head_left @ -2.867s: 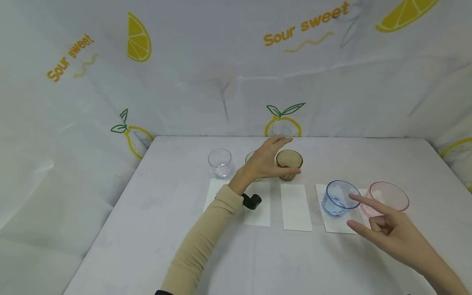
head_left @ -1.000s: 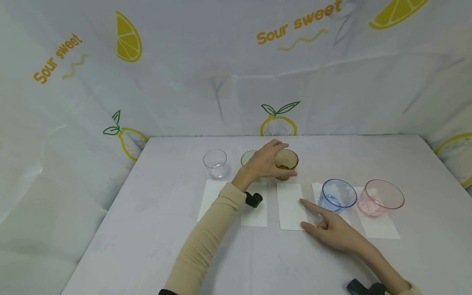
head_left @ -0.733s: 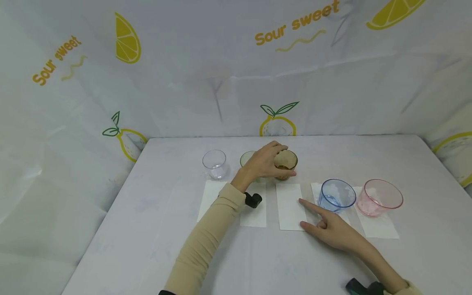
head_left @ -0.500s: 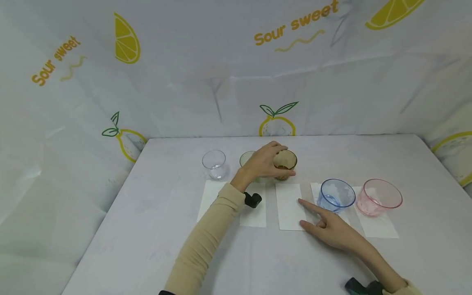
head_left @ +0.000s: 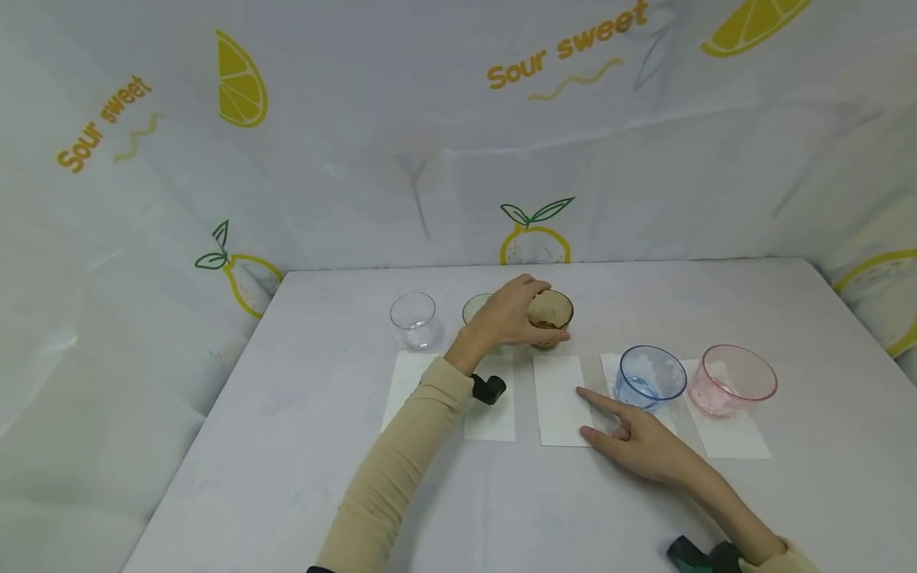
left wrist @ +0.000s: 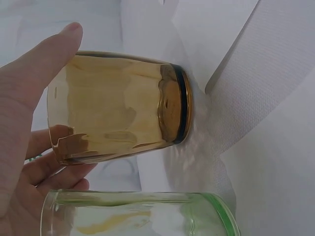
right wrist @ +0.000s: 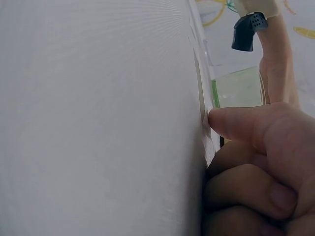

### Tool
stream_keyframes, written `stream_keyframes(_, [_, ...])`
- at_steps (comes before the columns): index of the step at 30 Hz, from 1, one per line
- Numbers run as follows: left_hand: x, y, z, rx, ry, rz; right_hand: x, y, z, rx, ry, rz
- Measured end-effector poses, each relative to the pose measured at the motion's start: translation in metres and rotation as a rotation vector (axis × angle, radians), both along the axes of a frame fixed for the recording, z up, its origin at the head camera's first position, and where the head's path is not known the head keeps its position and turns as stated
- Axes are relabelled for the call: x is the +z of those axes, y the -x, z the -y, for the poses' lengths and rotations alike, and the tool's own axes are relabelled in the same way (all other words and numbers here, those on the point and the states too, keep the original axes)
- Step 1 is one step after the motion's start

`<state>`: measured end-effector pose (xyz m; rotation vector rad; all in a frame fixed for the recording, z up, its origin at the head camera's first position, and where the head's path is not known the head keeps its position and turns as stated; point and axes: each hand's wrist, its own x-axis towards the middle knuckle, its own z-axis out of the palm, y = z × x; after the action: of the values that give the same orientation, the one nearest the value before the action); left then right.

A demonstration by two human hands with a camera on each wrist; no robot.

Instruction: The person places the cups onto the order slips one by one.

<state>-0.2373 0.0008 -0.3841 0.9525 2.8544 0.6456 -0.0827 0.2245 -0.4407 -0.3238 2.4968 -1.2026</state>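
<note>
1. Left hand (head_left: 505, 314): thumb and fingers curled round the amber tumbler (left wrist: 115, 105), which is upright.
2. Right hand (head_left: 648, 446): index finger and thumb stretched out onto the white paper sheet (head_left: 559, 398) in front of the amber tumbler; remaining fingers curled, grasping nothing.
3. Green tumbler (left wrist: 147, 211): just left of the amber tumbler; clear tumbler (head_left: 413, 322) farther left.
4. Blue glass (head_left: 650, 380), pink glass (head_left: 732, 383): right of the amber tumbler, nearer the person.

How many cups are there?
5. Back row: a clear glass cup, a green glass cup partly behind the left hand, and an amber glass cup in its grip. Nearer, on the right: a blue glass cup and a pink glass cup. None looks fully hidden.
</note>
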Motion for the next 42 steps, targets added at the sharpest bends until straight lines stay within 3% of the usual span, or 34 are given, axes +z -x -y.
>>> stream_keyframes(5, [0.0,0.0,0.001,-0.001,0.002,-0.001,0.0,0.0,0.001,-0.008,0.004,-0.005])
stream_keyframes(18, [0.005,-0.002,-0.004,-0.029,-0.056,-0.09,0.003,0.0,0.003,-0.028,-0.013,-0.003])
stream_keyframes(24, [0.011,-0.008,-0.006,-0.054,-0.106,-0.1,0.002,0.0,0.003,-0.033,-0.02,-0.005])
stream_keyframes(42, [0.024,-0.031,-0.008,-0.101,-0.146,-0.082,-0.003,-0.001,0.0,-0.013,0.006,-0.047])
